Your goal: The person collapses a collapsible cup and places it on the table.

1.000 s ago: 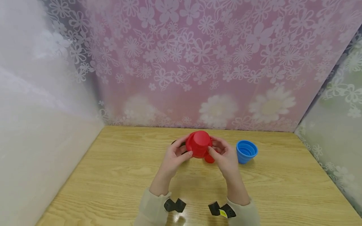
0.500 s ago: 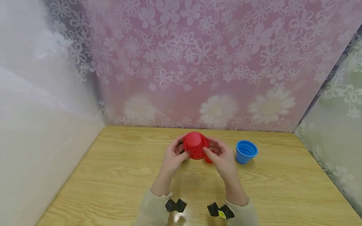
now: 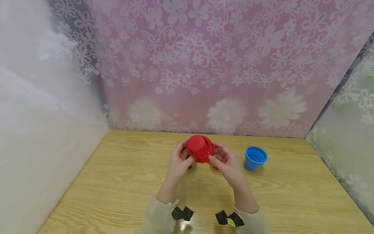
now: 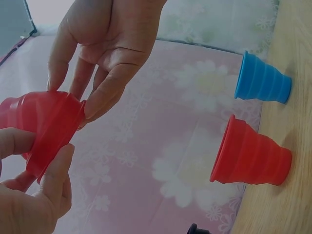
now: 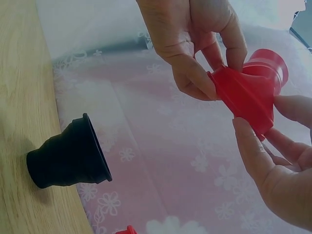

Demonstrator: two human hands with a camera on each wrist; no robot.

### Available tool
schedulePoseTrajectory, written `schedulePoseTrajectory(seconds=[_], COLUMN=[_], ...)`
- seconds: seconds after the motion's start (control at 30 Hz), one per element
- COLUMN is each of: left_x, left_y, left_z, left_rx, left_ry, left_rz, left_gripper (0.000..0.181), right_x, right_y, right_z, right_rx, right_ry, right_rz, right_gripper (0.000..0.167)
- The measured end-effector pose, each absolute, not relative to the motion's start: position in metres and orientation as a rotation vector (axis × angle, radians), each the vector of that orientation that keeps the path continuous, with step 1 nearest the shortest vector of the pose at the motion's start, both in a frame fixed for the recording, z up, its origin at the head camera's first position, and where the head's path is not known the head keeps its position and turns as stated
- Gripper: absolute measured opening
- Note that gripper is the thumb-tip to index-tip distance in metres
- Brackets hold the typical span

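Note:
Both hands hold a red collapsible cup [image 3: 201,149] above the table, tilted with its base towards the head camera. My left hand [image 3: 179,162] pinches one side of the wide rim end, thumb in front and fingers behind. On the other side my right hand [image 3: 229,166] grips the rim the same way. The cup's wall [image 5: 248,95] looks bent and partly folded near the rim in the right wrist view. A second red cup [image 4: 253,156] stands upright on the table, mostly hidden behind the right hand in the head view. Behind the left hand stands a black cup [image 5: 68,156].
A blue collapsible cup [image 3: 255,158] stands upright to the right of the right hand. Wooden table [image 3: 122,182] runs to a pink flowered curtain [image 3: 175,81] at the back. Pale sheets [image 3: 52,107] rise at both sides.
The held red cup has shifted slightly left and turned, its base swinging from the right side to the left. Both hands keep their hold on it. The standing cups stay where they were.

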State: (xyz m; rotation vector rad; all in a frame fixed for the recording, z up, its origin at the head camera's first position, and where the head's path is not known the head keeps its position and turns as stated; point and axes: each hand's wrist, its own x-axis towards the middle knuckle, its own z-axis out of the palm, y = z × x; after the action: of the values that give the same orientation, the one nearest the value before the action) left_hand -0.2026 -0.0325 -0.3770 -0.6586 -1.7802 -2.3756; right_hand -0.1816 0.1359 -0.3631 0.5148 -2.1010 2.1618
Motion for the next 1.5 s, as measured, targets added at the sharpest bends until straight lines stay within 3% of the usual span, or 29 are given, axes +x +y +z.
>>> schedulePoseTrajectory(seconds=[0.3,0.9,1.5], left_x=[-0.202,-0.206,-0.212], left_y=[-0.034,-0.04,-0.046], left_z=[-0.381,-0.377,-0.382], left_rx=[-0.685,-0.441,-0.448], left_ry=[-1.796,-1.816,-1.883], left_rz=[-2.41,-2.468,-2.5], left_gripper=[0.049,0.027,0.015], right_x=[-0.182,-0.184,-0.182], right_y=[0.134,0.137,0.138], right_z=[-0.367,-0.363,-0.363], right_rx=[0.359,0.175,0.176], right_ry=[-2.105,-2.13,-2.219], right_rz=[2.141,2.027,1.904], right_gripper=[0.044,0.034,0.029])
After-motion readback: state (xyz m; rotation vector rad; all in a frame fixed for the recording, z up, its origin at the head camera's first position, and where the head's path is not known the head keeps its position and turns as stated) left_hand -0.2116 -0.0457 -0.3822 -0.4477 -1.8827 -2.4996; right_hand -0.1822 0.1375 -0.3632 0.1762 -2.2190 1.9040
